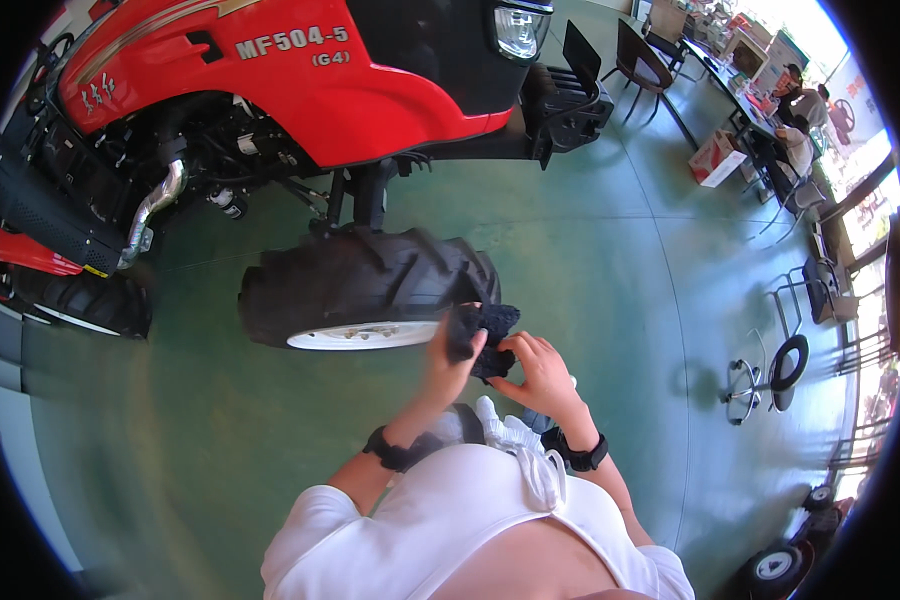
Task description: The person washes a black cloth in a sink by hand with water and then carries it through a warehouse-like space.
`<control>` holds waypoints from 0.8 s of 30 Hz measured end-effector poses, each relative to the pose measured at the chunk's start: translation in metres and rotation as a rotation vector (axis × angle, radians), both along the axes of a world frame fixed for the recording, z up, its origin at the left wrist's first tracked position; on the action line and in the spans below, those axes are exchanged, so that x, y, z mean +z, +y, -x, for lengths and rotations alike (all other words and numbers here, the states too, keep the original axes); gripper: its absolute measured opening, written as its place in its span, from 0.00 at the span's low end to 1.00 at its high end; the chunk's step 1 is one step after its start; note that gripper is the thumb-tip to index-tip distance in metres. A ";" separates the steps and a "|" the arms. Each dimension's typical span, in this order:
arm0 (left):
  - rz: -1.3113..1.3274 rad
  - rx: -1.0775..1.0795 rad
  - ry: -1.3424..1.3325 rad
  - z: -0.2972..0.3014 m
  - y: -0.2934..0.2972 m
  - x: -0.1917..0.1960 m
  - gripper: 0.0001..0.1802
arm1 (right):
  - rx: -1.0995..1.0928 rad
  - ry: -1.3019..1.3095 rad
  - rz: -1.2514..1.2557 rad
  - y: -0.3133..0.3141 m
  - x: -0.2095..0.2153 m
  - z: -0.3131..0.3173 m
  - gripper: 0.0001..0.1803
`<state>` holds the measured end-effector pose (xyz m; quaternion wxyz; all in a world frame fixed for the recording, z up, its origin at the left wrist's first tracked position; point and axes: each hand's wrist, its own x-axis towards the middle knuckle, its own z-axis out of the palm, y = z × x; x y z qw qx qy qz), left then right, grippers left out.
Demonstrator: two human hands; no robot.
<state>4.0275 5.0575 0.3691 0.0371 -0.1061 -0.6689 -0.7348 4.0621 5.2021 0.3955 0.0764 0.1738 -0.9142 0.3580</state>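
A black crumpled bundle, which looks like cloth, is held up in front of my body. Around its left side my left hand is closed, with the thumb toward the middle. From the right, my right hand pinches the bundle's edge between thumb and fingers. What the bundle is exactly cannot be made out. Just beyond it stands a tractor's front tyre with deep black tread and a white rim. Both wrists wear black bands.
The red and black tractor fills the upper left, its rear tyre farther left. Green floor lies around me. At right are a wheeled stool and chairs. Two people sit by a long table at upper right, near a cardboard box.
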 end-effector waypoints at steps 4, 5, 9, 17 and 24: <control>-0.022 0.232 -0.167 0.020 0.053 -0.011 0.17 | 0.211 -0.067 0.111 0.060 -0.011 0.040 0.15; -0.059 0.273 -0.183 0.029 0.066 -0.011 0.17 | 0.264 -0.055 0.096 0.069 -0.005 0.051 0.14; -0.012 0.256 -0.177 0.051 0.125 0.009 0.17 | 0.335 -0.083 0.108 0.128 0.006 0.086 0.15; 0.118 0.315 -0.072 0.100 0.242 0.024 0.18 | 0.383 0.032 0.115 0.240 0.006 0.174 0.22; -0.079 0.355 -0.331 0.197 0.355 -0.039 0.22 | 0.288 0.079 0.084 0.354 -0.019 0.251 0.19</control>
